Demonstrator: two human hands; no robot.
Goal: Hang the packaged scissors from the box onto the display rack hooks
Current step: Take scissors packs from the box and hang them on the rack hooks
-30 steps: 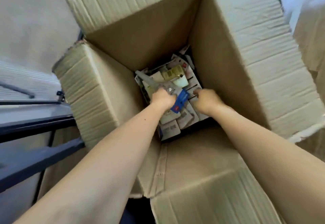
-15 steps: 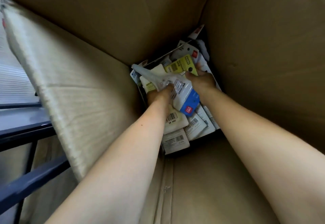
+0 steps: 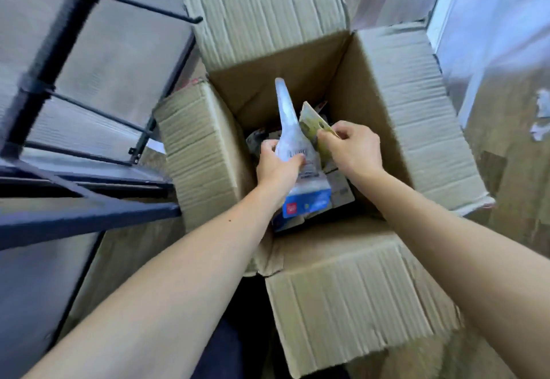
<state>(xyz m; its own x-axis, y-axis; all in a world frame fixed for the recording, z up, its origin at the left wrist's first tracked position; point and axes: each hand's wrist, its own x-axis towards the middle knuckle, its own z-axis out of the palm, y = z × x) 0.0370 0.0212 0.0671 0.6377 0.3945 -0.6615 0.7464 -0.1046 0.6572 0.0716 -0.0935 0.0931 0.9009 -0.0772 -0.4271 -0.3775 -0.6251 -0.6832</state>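
So left hand [image 3: 278, 167] grips the blue scissors pack [image 3: 290, 128] tip-up, right hand [image 3: 354, 146] pinches a yellow pack [image 3: 312, 124]; rack hook [image 3: 148, 6] lies past the left edge of the box [image 3: 202, 152]

The open corrugated cardboard box [image 3: 375, 104] is plain tan-brown. Its flaps are ridged with close parallel lines, and a thin red trace shows at two flap edges. The long blister-packed scissors [image 3: 312, 176] has a cloudy, whitish-clear tapered top and a white card with a black barcode and small dark print. A bright blue band at its lower end bears a red square mark. The flat card pack [image 3: 312, 124] just beside it is olive-yellow with a small dark spot. The metal display rack [image 3: 89, 215] is black with a bluish sheen, set against a pale grey, finely ribbed panel [image 3: 119, 60]. The floor [image 3: 512, 200] is brownish-grey wood grain.
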